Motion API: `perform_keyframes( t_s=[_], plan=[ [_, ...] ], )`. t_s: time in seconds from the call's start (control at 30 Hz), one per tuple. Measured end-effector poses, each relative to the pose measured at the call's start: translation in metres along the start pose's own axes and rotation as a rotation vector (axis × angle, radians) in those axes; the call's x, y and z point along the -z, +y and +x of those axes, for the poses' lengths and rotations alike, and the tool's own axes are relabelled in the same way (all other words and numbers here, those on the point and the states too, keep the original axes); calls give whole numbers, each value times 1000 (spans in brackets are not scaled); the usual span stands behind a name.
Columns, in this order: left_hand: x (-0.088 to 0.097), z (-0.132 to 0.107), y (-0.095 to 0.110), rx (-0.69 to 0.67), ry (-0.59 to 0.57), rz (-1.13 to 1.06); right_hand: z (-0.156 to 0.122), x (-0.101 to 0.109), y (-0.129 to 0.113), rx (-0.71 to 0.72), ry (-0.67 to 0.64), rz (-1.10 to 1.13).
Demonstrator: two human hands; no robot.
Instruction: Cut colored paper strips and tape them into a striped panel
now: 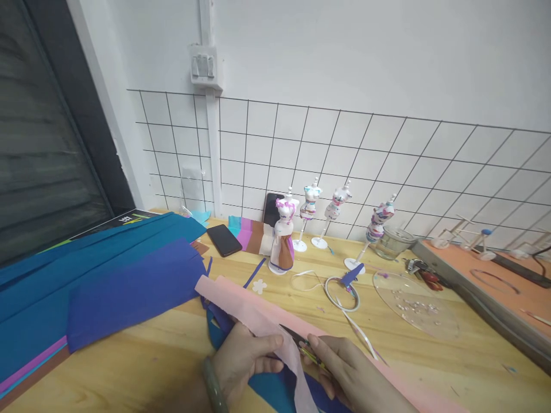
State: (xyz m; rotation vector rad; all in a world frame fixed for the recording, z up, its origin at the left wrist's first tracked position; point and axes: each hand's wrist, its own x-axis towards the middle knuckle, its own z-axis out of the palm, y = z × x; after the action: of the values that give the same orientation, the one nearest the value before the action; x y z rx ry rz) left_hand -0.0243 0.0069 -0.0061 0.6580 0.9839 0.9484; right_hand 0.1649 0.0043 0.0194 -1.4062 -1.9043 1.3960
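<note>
My left hand (236, 355), with a bangle at its wrist, pinches a strip of pale pink crepe paper (253, 314) between thumb and fingers. My right hand (350, 367) is closed around scissors (293, 335) with dark blades and a yellowish handle. Their blades point left and lie along the pink paper, between the strip and the wider pink sheet (275, 312) behind it. Blue and teal paper pieces (271, 393) are under my hands. Just beyond the paper stands a small dress form (283, 241) wearing a brown and pale skirt. The scissors' handle is mostly covered by my fingers.
Large blue sheets (138, 298) and teal sheets (103, 258) cover the left of the table. A phone (224, 240) lies behind them. Several small dress forms (338, 203), a ribbon roll (342, 293), a glass bowl (392, 242) and a clear disc (415, 307) stand or lie to the right.
</note>
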Motion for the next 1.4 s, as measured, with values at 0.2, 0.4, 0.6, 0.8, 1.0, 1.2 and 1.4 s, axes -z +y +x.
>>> perform_keyframes(
  t_s=[0.2, 0.4, 0.6, 0.8, 1.0, 1.2, 1.4],
  plan=[
    [1, -1, 1, -2, -15, 19, 0, 1, 6, -87, -38, 97],
    [-2, 0, 2, 5, -8, -9, 1, 0, 5, -69, -9, 119],
    [-2, 0, 2, 4, -9, -9, 1, -2, 6, -21, 23, 52],
    [1, 3, 0, -11, -4, 12, 3, -3, 10, 35, 35, -2],
    [2, 4, -1, -19, 10, 17, 5, -3, 12, 60, 44, -87],
    [4, 6, -2, -24, 1, 31, 5, -4, 10, 55, 39, -79],
    [4, 7, -2, -31, 3, 42, 9, -7, 15, 32, 47, 33]
  ],
)
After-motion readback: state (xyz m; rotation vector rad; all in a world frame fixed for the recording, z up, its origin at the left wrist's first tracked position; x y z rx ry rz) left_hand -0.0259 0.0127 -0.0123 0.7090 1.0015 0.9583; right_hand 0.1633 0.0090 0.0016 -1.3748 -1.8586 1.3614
